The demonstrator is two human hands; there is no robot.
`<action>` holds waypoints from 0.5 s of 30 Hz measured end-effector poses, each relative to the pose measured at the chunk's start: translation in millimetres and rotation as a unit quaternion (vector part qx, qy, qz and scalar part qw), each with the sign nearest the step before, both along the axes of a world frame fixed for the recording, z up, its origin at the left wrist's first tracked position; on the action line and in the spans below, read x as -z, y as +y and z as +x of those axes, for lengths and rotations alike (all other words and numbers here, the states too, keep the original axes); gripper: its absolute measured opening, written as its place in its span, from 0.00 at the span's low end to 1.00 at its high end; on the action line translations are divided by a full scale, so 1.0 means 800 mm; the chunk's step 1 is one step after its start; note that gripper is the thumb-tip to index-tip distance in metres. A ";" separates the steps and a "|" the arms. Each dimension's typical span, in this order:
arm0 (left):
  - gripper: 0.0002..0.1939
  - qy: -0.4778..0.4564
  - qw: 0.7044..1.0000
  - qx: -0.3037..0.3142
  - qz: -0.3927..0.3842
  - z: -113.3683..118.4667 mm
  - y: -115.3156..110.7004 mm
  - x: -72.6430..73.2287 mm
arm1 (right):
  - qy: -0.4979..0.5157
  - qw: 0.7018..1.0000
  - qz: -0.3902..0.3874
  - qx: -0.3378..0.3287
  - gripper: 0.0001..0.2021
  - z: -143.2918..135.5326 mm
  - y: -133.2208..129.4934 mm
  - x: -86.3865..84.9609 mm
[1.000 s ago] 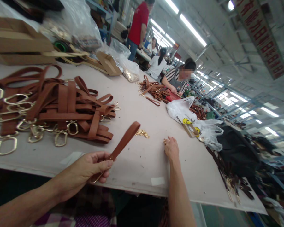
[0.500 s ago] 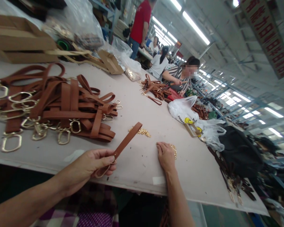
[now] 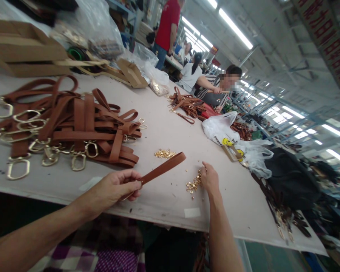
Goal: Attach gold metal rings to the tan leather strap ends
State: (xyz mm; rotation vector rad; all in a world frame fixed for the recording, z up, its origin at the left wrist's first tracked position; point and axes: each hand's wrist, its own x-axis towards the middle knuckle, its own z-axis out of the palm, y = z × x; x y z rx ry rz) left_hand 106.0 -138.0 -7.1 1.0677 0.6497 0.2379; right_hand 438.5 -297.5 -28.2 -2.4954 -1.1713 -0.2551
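Observation:
My left hand point(image 3: 121, 186) pinches a brown leather strap point(image 3: 164, 167) near the table's front edge, and the strap's looped end points up to the right. My right hand point(image 3: 210, 177) rests at the right side of a small pile of gold metal pieces point(image 3: 194, 183); its fingers are together, and what they hold, if anything, is too small to make out. A second pile of gold pieces point(image 3: 164, 153) lies just beyond the strap. To the left is a large heap of brown straps point(image 3: 85, 117) with gold oval rings and clasps.
Cardboard boxes point(image 3: 25, 49) and plastic bags stand at the back left. A co-worker point(image 3: 215, 88) sits across by another strap pile point(image 3: 187, 104). White bags point(image 3: 221, 128), a black bag point(image 3: 290, 177) and dark straps lie right.
My right hand has moved right, from the left side of the near gold pile to its right side. The held strap has tilted lower, toward the right.

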 end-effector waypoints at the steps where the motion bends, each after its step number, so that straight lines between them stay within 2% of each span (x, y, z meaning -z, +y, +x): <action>1: 0.18 0.001 1.000 -0.004 -0.002 0.001 0.002 0.002 | 0.001 1.000 -0.013 0.014 0.19 0.016 0.010 0.000; 3: 0.20 0.000 1.000 -0.016 -0.015 0.003 0.006 0.008 | 0.003 0.999 -0.041 0.027 0.17 0.037 0.028 0.002; 6: 0.20 -0.017 0.998 -0.032 -0.043 0.002 0.012 0.018 | -0.003 0.997 -0.072 0.026 0.16 0.037 0.041 0.008; 10: 0.20 -0.026 0.997 -0.028 -0.062 -0.001 0.016 0.025 | -0.027 0.996 -0.080 -0.014 0.18 -0.005 0.034 0.016; 15: 0.21 -0.024 0.998 -0.008 -0.064 0.000 0.015 0.022 | -0.059 0.993 -0.065 -0.078 0.16 -0.065 0.015 0.023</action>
